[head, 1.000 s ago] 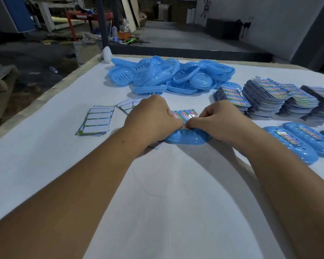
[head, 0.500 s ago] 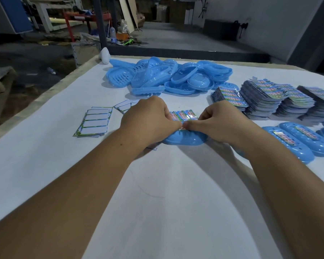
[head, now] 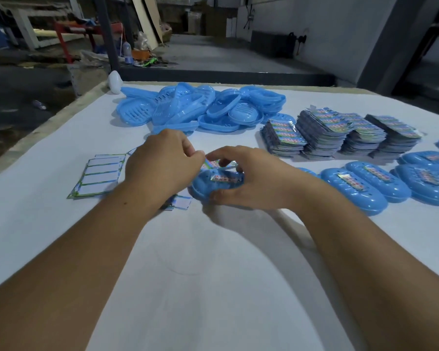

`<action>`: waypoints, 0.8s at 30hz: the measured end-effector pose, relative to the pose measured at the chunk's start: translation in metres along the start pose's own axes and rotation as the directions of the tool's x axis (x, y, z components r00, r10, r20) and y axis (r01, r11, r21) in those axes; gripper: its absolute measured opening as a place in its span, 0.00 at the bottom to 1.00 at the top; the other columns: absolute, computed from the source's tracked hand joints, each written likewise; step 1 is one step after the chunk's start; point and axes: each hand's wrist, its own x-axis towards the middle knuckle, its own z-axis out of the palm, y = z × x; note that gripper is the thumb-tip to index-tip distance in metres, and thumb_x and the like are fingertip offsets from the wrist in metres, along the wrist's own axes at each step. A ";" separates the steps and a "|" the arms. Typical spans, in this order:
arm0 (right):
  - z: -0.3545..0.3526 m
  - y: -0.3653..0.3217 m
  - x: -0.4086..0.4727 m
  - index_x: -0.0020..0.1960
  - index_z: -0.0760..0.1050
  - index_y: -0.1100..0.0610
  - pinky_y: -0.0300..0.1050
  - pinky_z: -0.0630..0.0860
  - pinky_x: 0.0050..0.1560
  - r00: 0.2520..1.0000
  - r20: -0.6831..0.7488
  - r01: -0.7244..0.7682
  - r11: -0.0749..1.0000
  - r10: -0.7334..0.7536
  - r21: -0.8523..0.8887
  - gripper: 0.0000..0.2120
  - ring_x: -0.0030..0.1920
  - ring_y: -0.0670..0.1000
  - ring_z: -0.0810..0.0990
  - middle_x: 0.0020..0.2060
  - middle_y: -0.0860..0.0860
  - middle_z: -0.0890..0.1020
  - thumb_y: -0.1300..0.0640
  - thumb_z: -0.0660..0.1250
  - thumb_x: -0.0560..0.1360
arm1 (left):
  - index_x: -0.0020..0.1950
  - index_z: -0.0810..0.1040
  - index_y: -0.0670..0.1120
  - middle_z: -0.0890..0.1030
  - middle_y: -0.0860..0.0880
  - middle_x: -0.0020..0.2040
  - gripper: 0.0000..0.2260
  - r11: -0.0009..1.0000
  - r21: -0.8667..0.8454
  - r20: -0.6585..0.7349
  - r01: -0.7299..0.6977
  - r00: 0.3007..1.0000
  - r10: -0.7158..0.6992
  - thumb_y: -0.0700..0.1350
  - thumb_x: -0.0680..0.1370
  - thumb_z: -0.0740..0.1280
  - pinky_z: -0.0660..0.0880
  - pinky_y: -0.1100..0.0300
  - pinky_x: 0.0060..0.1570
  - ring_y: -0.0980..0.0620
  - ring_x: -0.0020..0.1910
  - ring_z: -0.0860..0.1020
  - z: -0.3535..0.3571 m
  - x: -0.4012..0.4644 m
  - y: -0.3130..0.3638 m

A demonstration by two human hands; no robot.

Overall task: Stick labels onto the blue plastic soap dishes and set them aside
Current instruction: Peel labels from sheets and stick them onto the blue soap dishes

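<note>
A blue soap dish (head: 203,186) lies upside down on the white table, just past both hands. A colourful label (head: 224,179) sits stuck on its top. My right hand (head: 254,178) grips this dish, thumb on the near edge and fingers curled over the far edge. Left of the dish, my left hand (head: 162,163) pinches the edge of a colourful label sheet (head: 212,163) that lies behind the dish. Most of that sheet is hidden by my fingers.
A heap of unlabelled blue dishes (head: 200,110) fills the far middle. Stacks of label sheets (head: 340,133) stand at the right rear. Labelled dishes (head: 365,183) lie in a row at the right. White backing sheets (head: 99,176) sit at the left, near the table's left edge (head: 48,127).
Both hands were pressed together on top of the dish. They have come apart, the label now shows on the dish, and my right hand has wrapped round the dish.
</note>
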 end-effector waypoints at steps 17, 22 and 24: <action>-0.026 0.007 -0.015 0.64 0.72 0.43 0.47 0.68 0.42 0.954 0.036 -0.276 0.916 0.299 -0.292 0.25 0.51 0.53 0.72 0.51 0.46 0.70 0.38 0.70 0.69 | 0.39 0.76 0.53 0.82 0.51 0.46 0.14 1.000 -0.004 0.049 0.017 0.999 -0.016 0.62 0.74 0.68 0.75 0.52 0.49 0.47 0.47 0.79 -0.001 -0.004 0.005; -0.030 0.011 -0.014 0.63 0.73 0.44 0.39 0.64 0.35 0.954 0.047 -0.272 0.924 0.295 -0.270 0.21 0.49 0.51 0.72 0.41 0.40 0.67 0.44 0.70 0.71 | 0.40 0.76 0.54 0.81 0.51 0.46 0.13 1.000 -0.003 0.054 0.012 0.998 -0.011 0.63 0.74 0.68 0.76 0.51 0.49 0.47 0.48 0.78 -0.002 -0.004 0.005; -0.033 0.015 -0.014 0.62 0.73 0.44 0.39 0.64 0.35 0.954 0.044 -0.277 0.927 0.297 -0.253 0.20 0.46 0.49 0.72 0.40 0.38 0.68 0.47 0.69 0.71 | 0.40 0.77 0.54 0.82 0.52 0.45 0.13 1.000 -0.006 0.054 0.010 0.998 -0.010 0.63 0.74 0.68 0.75 0.53 0.48 0.47 0.48 0.78 -0.001 -0.004 0.005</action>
